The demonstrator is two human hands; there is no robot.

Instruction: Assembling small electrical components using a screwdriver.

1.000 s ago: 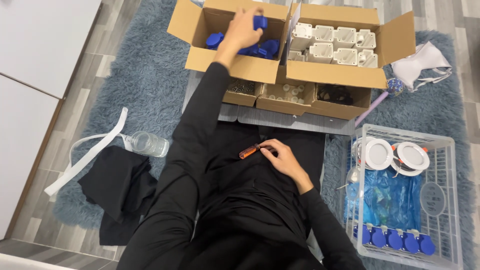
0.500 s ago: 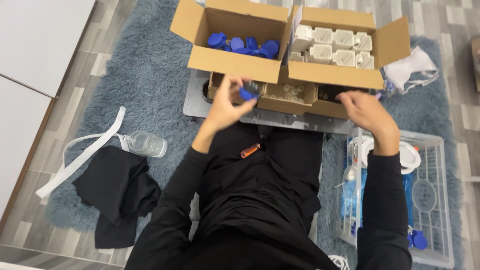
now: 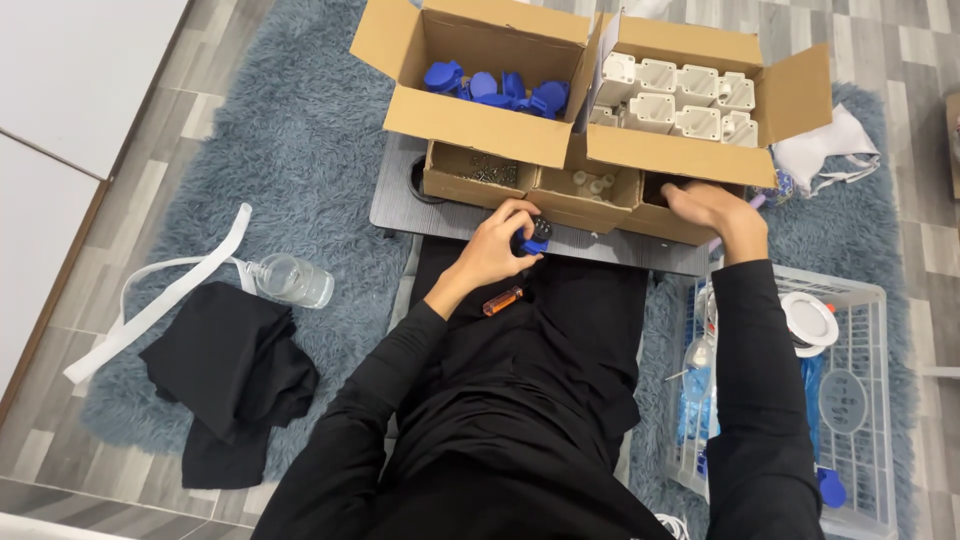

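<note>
The left hand (image 3: 497,245) is clamped on a small blue-and-black plastic part (image 3: 535,236) above the grey worktop (image 3: 440,215), well apart from the right hand (image 3: 705,205), whose fingers dip out of sight into a small open brown cardboard box (image 3: 672,222).

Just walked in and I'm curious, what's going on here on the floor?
A person in black sits on a grey rug at a low board with open cardboard boxes. The left hand holds a blue part at the board's edge; the right hand reaches into a small box. An orange screwdriver lies on the lap.
</note>
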